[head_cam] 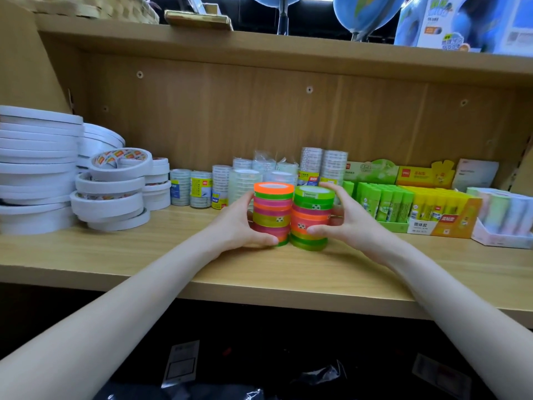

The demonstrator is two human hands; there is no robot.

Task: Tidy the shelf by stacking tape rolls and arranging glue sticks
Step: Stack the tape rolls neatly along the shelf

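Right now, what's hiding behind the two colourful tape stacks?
Behind the colourful tape stacks stand clear tape rolls, some in tall wrapped packs. The stacks and both hands, left and right, cover the lower parts of the nearest rolls.

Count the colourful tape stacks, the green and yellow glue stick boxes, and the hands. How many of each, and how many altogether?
Colourful tape stacks: 2, the left stack and the right stack.
Glue stick boxes: 2, the green box and the yellow box.
Hands: 2, the left hand and the right hand.
Total: 6.
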